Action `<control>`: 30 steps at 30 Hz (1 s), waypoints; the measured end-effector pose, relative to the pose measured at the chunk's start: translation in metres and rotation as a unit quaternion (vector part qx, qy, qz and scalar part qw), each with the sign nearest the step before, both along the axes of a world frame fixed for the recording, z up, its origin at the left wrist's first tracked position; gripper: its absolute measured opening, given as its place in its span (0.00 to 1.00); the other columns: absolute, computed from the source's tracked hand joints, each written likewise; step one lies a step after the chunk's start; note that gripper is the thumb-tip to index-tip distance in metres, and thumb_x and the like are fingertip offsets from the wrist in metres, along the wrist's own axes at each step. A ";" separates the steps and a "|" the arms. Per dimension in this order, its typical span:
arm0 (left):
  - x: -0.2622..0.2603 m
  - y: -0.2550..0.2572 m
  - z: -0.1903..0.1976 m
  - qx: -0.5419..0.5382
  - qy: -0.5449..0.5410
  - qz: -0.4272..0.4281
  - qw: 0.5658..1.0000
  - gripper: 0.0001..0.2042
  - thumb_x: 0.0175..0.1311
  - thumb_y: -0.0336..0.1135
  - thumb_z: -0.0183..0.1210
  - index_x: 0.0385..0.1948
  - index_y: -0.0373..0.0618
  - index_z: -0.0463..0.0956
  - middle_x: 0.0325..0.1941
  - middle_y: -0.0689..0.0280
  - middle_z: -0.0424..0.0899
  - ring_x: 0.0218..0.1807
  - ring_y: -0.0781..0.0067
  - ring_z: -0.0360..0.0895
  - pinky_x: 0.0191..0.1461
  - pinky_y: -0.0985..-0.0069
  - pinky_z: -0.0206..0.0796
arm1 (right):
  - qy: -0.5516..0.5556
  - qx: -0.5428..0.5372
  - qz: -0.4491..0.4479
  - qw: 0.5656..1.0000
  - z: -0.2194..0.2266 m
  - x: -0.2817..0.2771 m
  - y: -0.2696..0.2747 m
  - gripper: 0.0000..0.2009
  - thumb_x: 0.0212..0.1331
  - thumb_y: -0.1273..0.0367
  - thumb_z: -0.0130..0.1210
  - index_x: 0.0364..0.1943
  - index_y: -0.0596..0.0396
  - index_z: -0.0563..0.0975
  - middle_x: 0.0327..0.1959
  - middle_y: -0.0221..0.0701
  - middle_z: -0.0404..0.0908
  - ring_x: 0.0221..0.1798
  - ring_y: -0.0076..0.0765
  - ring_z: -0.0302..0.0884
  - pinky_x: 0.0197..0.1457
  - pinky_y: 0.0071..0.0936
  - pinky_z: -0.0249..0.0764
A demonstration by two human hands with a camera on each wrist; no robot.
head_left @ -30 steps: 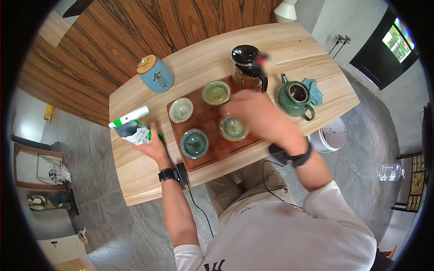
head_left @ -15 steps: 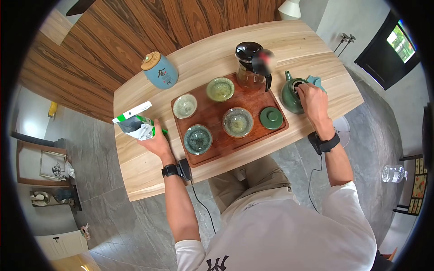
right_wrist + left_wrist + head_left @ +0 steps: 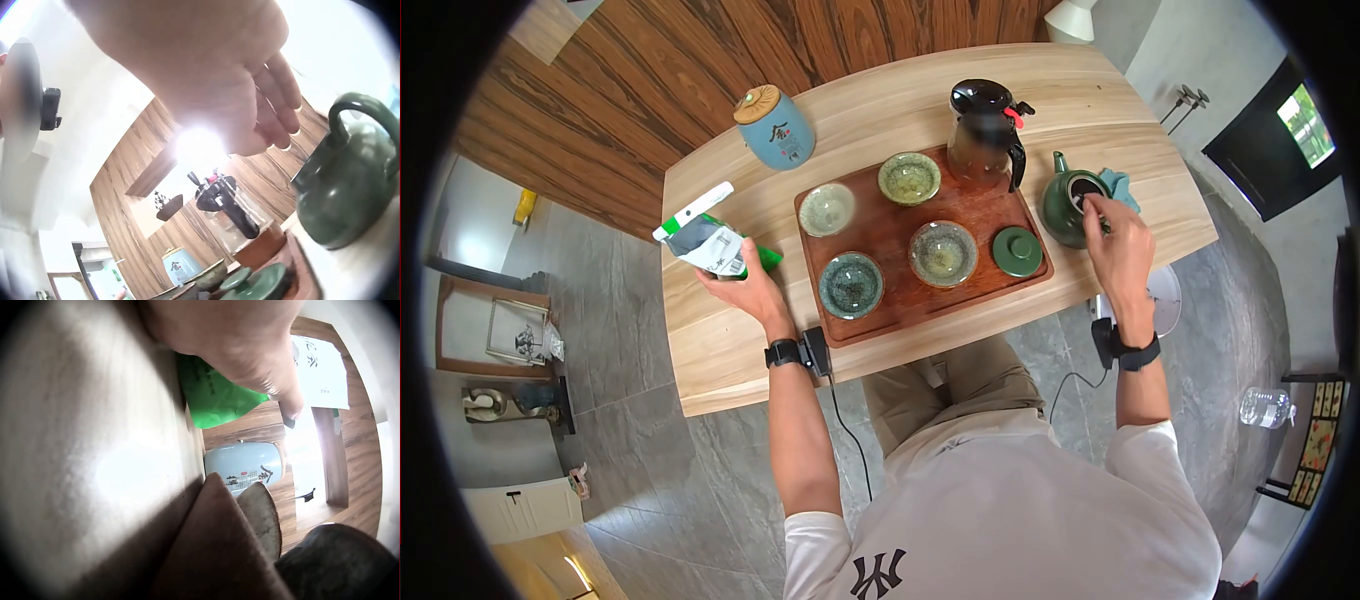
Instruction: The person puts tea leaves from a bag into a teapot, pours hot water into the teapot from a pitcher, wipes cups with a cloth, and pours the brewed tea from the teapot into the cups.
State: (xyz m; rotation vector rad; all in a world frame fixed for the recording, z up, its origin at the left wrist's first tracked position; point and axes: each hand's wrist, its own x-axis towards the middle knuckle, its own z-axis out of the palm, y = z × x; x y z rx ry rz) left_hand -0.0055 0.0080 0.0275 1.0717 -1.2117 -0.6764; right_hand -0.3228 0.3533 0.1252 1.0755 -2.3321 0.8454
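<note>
Wooden table [image 3: 730, 340] over grey tiles [image 3: 630, 450] — left hand [image 3: 745, 285] grips pouch [image 3: 715, 248], right hand [image 3: 1120, 250] slack

**Tea setup from the head cam**

We've got our left hand [image 3: 745, 285] gripping a green and white pouch [image 3: 712, 243] at the table's [image 3: 730, 350] left end. Our right hand [image 3: 1122, 255] sits over the open green teapot [image 3: 1064, 203], fingers at its mouth. The teapot's lid [image 3: 1017, 251] lies on the wooden tray [image 3: 900, 290], alongside four cups and a glass pitcher [image 3: 984, 133]. A blue canister [image 3: 775, 127] stands behind the tray.
</note>
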 end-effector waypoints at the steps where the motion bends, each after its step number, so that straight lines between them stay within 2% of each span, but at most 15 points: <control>1: 0.001 0.001 -0.002 -0.013 0.017 -0.007 1.000 0.48 0.62 0.44 0.73 0.77 0.34 0.50 0.75 0.46 0.61 0.76 0.49 0.61 0.79 0.54 0.51 | 0.000 0.000 0.000 1.000 0.000 0.007 0.000 0.07 0.65 0.69 0.62 0.43 0.54 0.87 0.40 0.39 0.89 0.42 0.51 0.87 0.44 0.42 0.81; 3: 0.002 0.001 -0.004 -0.028 0.034 -0.017 0.999 0.45 0.68 0.48 0.68 0.77 0.33 0.50 0.76 0.45 0.60 0.77 0.48 0.60 0.80 0.54 0.50 | -0.104 -0.042 0.026 0.993 0.001 0.020 -0.006 0.09 0.68 0.67 0.61 0.46 0.55 0.86 0.42 0.42 0.89 0.45 0.52 0.87 0.46 0.40 0.81; 5: 0.006 -0.001 -0.007 -0.061 0.053 -0.018 0.997 0.42 0.77 0.59 0.51 0.77 0.32 0.50 0.78 0.44 0.57 0.79 0.47 0.57 0.81 0.55 0.48 | -0.109 -0.064 0.037 0.991 -0.004 0.020 -0.019 0.10 0.68 0.67 0.60 0.48 0.55 0.86 0.44 0.44 0.88 0.47 0.53 0.87 0.48 0.41 0.81; 6: 0.007 0.000 -0.008 -0.063 0.053 -0.024 0.996 0.42 0.77 0.59 0.51 0.77 0.32 0.50 0.78 0.44 0.57 0.79 0.47 0.57 0.81 0.55 0.48 | -0.115 -0.084 0.048 0.989 -0.008 0.018 -0.027 0.11 0.69 0.67 0.60 0.50 0.56 0.85 0.45 0.46 0.88 0.49 0.54 0.86 0.51 0.41 0.81; 8: 0.009 0.001 -0.007 -0.059 0.021 0.002 0.998 0.44 0.78 0.68 0.38 0.77 0.31 0.51 0.79 0.43 0.56 0.79 0.47 0.57 0.82 0.55 0.48 | -0.111 -0.093 0.056 0.988 -0.012 0.012 -0.047 0.14 0.72 0.64 0.57 0.52 0.58 0.83 0.48 0.50 0.87 0.52 0.58 0.85 0.56 0.42 0.80; 9: 0.009 0.000 -0.008 -0.060 0.032 -0.002 0.998 0.43 0.79 0.66 0.36 0.76 0.30 0.52 0.80 0.44 0.55 0.80 0.47 0.55 0.82 0.55 0.46 | -0.150 -0.129 0.071 0.978 -0.014 0.009 -0.061 0.16 0.73 0.62 0.55 0.53 0.59 0.83 0.48 0.50 0.87 0.53 0.59 0.85 0.56 0.42 0.79; 11: 0.007 0.001 -0.009 -0.061 0.051 0.002 0.997 0.42 0.79 0.66 0.36 0.76 0.30 0.52 0.81 0.44 0.55 0.80 0.47 0.55 0.83 0.54 0.45 | -0.185 -0.170 0.089 0.964 -0.014 0.002 -0.079 0.18 0.75 0.60 0.53 0.53 0.60 0.82 0.48 0.51 0.86 0.53 0.60 0.84 0.57 0.42 0.78; 13: 0.007 0.003 -0.005 -0.064 0.071 0.007 0.995 0.42 0.79 0.65 0.36 0.76 0.30 0.52 0.81 0.44 0.55 0.81 0.47 0.54 0.83 0.54 0.45 | -0.301 -0.080 0.113 0.944 -0.011 -0.006 -0.091 0.22 0.77 0.55 0.50 0.50 0.63 0.82 0.45 0.48 0.88 0.49 0.52 0.87 0.53 0.38 0.77; 14: 0.009 0.007 -0.003 -0.062 0.054 0.013 0.997 0.41 0.80 0.64 0.35 0.76 0.30 0.53 0.81 0.44 0.56 0.81 0.47 0.54 0.84 0.54 0.44 | -0.298 -0.084 0.115 0.944 -0.015 -0.012 -0.097 0.22 0.77 0.55 0.50 0.50 0.63 0.82 0.45 0.48 0.88 0.49 0.52 0.87 0.53 0.38 0.77; 16: 0.009 0.010 0.003 -0.064 0.038 0.019 0.997 0.41 0.80 0.63 0.35 0.76 0.30 0.53 0.81 0.44 0.56 0.81 0.47 0.54 0.84 0.54 0.43 | -0.373 -0.103 0.191 0.902 -0.028 -0.022 -0.110 0.24 0.77 0.52 0.50 0.45 0.63 0.82 0.39 0.41 0.89 0.42 0.37 0.85 0.48 0.34 0.76; 17: 0.010 0.012 0.006 -0.069 0.026 0.025 0.997 0.39 0.81 0.62 0.35 0.75 0.30 0.55 0.80 0.45 0.58 0.81 0.48 0.55 0.84 0.55 0.44 | -0.366 -0.118 0.208 0.899 -0.033 -0.025 -0.113 0.24 0.77 0.51 0.51 0.39 0.62 0.81 0.33 0.32 0.86 0.37 0.25 0.78 0.45 0.29 0.73; 18: 0.011 0.013 0.009 -0.073 0.014 0.030 0.997 0.37 0.81 0.60 0.35 0.74 0.31 0.57 0.79 0.45 0.59 0.80 0.49 0.57 0.83 0.55 0.45 | -0.366 -0.119 0.210 0.899 -0.039 -0.027 -0.116 0.24 0.77 0.51 0.51 0.39 0.62 0.81 0.33 0.32 0.86 0.37 0.25 0.78 0.45 0.29 0.73; 23: 0.014 0.022 0.022 -0.075 0.028 -0.013 0.997 0.27 0.83 0.48 0.41 0.69 0.33 0.62 0.72 0.49 0.66 0.74 0.53 0.64 0.79 0.58 0.52 | -0.485 -0.202 0.264 0.809 -0.038 -0.025 -0.119 0.20 0.77 0.54 0.54 0.34 0.56 0.79 0.28 0.24 0.78 0.33 0.19 0.72 0.41 0.21 0.68; 27: 0.013 0.027 0.020 -0.082 0.022 0.028 0.996 0.20 0.83 0.41 0.45 0.64 0.33 0.66 0.66 0.52 0.69 0.67 0.57 0.67 0.74 0.61 0.57 | -0.492 -0.216 0.258 0.803 -0.040 -0.023 -0.123 0.19 0.77 0.54 0.54 0.32 0.54 0.76 0.26 0.22 0.74 0.31 0.18 0.67 0.38 0.20 0.65; 30: 0.015 0.031 0.021 -0.093 0.020 0.055 0.994 0.19 0.83 0.42 0.45 0.60 0.34 0.68 0.62 0.54 0.69 0.61 0.60 0.68 0.69 0.61 0.60 | -0.495 -0.233 0.249 0.800 -0.045 -0.031 -0.129 0.19 0.77 0.54 0.54 0.30 0.52 0.74 0.24 0.19 0.69 0.29 0.17 0.63 0.35 0.21 0.61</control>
